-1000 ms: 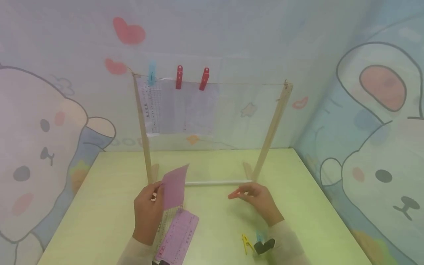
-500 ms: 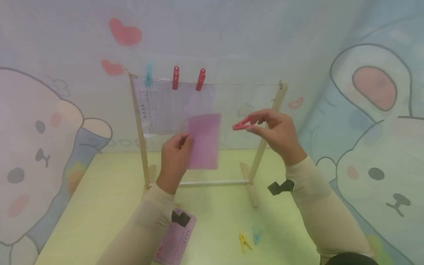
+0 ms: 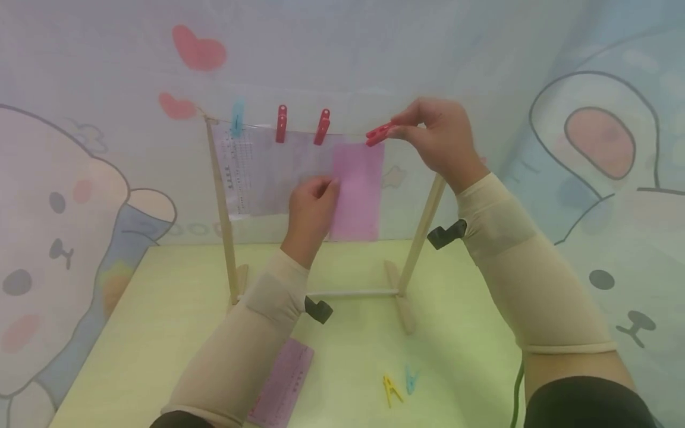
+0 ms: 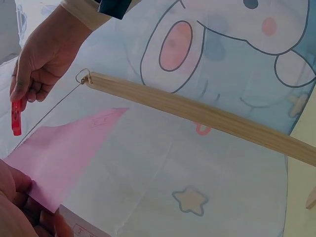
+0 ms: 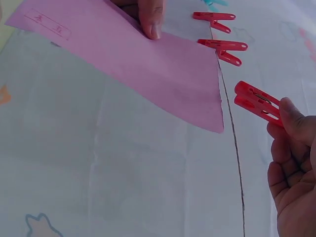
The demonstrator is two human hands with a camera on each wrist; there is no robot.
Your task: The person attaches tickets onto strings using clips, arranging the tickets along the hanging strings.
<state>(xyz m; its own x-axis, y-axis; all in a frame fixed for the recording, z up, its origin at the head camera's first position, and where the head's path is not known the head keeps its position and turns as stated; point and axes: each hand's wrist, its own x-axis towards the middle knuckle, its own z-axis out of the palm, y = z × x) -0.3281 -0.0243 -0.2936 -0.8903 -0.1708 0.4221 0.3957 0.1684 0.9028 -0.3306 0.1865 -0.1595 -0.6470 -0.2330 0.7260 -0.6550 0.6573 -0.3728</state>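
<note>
My left hand pinches the left edge of a pink paper slip and holds it up against the string of a small wooden drying frame. The slip's top edge sits at the string. My right hand pinches a red clothespin just above the slip's upper right corner; its tips look closed. Two red pegs and a blue peg hold a pale printed sheet on the string's left half.
On the green table lie a pink printed slip near my left forearm and a yellow peg beside a blue peg. The frame's base bar crosses the middle. Cartoon-printed cloth walls close in on three sides.
Both hands rose from the table to the string. The pink slip went up and to the right, level with the line. The red clothespin came up beside its top corner.
</note>
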